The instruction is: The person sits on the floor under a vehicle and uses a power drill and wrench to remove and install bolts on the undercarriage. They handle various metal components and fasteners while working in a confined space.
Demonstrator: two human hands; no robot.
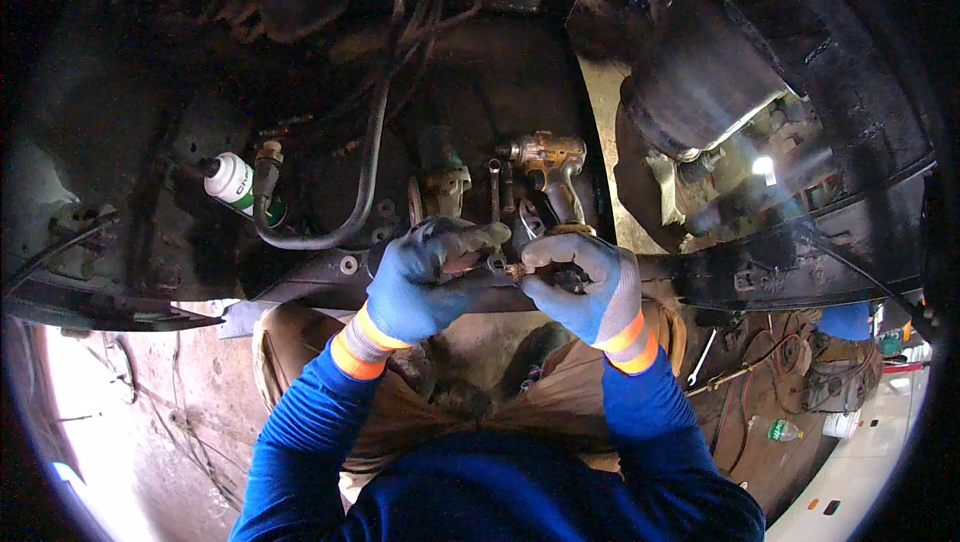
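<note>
My left hand [420, 277], in a blue-grey glove with an orange cuff, is curled with its fingers closed across a combination wrench [495, 192]. The wrench's ring end points away from me, and its other end shows beside the fingertips. In a matching glove, my right hand [588, 287] pinches a small brass-coloured fitting [515, 270] close to that near end. Whether wrench and fitting touch, I cannot tell. Just beyond the hands lies a cordless drill [550, 164] with a worn yellow body. Left of the wrench is a dark power tool [443, 177], partly hidden by my left hand.
A white and green spray can [232, 180] leans at the left beside a bent dark hose [372, 162]. A large dark cylinder [700, 82] sits far right within the black vehicle frame. On the floor at right are a wrench [702, 358], a plastic bottle [783, 430] and cables.
</note>
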